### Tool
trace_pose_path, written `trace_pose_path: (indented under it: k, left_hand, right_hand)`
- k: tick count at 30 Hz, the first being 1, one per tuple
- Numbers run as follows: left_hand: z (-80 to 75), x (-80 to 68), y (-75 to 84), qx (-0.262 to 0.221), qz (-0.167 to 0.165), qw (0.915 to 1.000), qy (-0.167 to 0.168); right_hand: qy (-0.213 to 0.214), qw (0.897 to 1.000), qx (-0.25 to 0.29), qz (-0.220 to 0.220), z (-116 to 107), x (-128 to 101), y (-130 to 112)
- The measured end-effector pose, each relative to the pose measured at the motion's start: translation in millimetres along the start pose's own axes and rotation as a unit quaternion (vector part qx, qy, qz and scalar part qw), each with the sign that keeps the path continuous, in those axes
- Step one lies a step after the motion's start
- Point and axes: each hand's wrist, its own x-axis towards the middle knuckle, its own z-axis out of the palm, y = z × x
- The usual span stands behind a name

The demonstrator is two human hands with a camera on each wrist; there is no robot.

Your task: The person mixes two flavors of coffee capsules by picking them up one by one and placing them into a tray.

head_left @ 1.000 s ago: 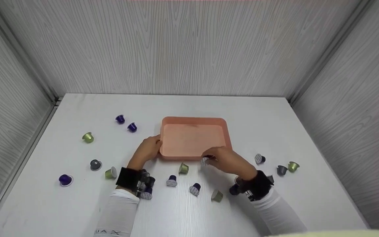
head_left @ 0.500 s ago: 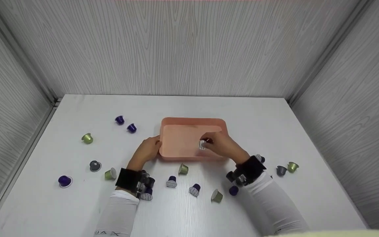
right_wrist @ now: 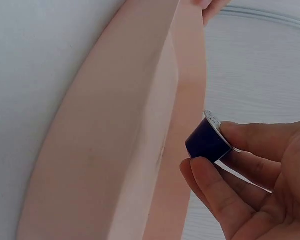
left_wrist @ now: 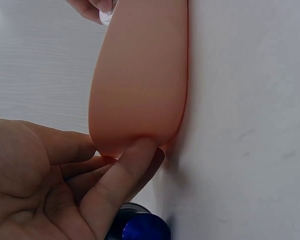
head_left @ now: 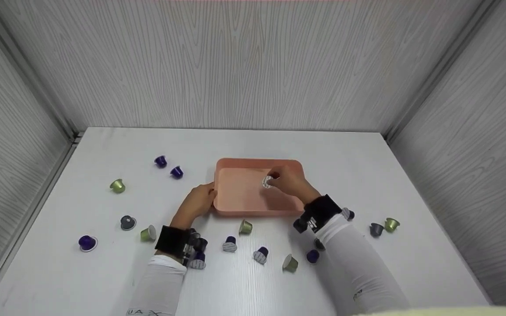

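A shallow pink tray lies flat in the middle of the white table. My left hand holds the tray's left side; in the left wrist view its thumb and fingers close on the tray wall. Above the tray's inside, my right hand pinches a dark blue coffee capsule between thumb and fingertips. The capsule's pale printed lid faces the head camera. Inside the tray no capsule shows, though the right hand hides part of it.
Loose coffee capsules surround the tray: blue ones and a green one to the left, several in front such as a green capsule, and grey and green ones to the right. Pale wood-grain panels enclose the table.
My right hand has lifted the capsule from the tray's front edge and carried it up and back over the tray. The left hand and the tray stay put.
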Motion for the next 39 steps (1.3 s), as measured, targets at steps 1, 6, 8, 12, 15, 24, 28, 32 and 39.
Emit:
trace_pose_path:
  k: [1, 6, 8, 12, 15, 24, 28, 32, 39]
  left_hand:
    - [0.4, 0.0, 0.1, -0.002, -0.005, 1.0000, -0.002]
    - [1.9, 0.3, -0.3, -0.003, -0.015, 0.9998, -0.008]
    - [1.9, 0.2, -0.1, -0.002, -0.011, 0.9999, -0.007]
    - [2.0, 0.2, 1.5, -0.005, -0.012, 0.9999, -0.007]
    - [2.1, 0.5, 1.6, -0.004, -0.014, 0.9999, -0.008]
    - [0.5, 1.0, -0.1, -0.006, -0.017, 0.9998, -0.004]
    - [-0.9, 0.6, -0.6, -0.003, -0.007, 1.0000, 0.001]
    - [-1.3, 0.2, 0.1, -0.001, 0.003, 1.0000, 0.002]
    - [-0.6, 0.5, 0.1, 0.004, -0.011, 0.9999, -0.002]
  right_hand:
    - [0.000, 1.000, 0.002, 0.009, 1, 2, 2]
    - [0.015, 0.999, -0.016, 0.042, 5, 12, 11]
    - [0.027, 0.998, -0.029, 0.055, 7, 16, 14]
    - [0.039, 0.994, -0.050, 0.086, 10, 19, 19]
    - [0.043, 0.993, -0.061, 0.096, 11, 19, 21]
    - [0.083, 0.991, -0.033, 0.095, 8, 17, 21]
    - [0.104, 0.990, -0.035, 0.084, 6, 16, 19]
    - [0.113, 0.992, -0.050, 0.037, 4, 12, 16]
    - [0.141, 0.982, -0.090, -0.091, 5, 1, 8]
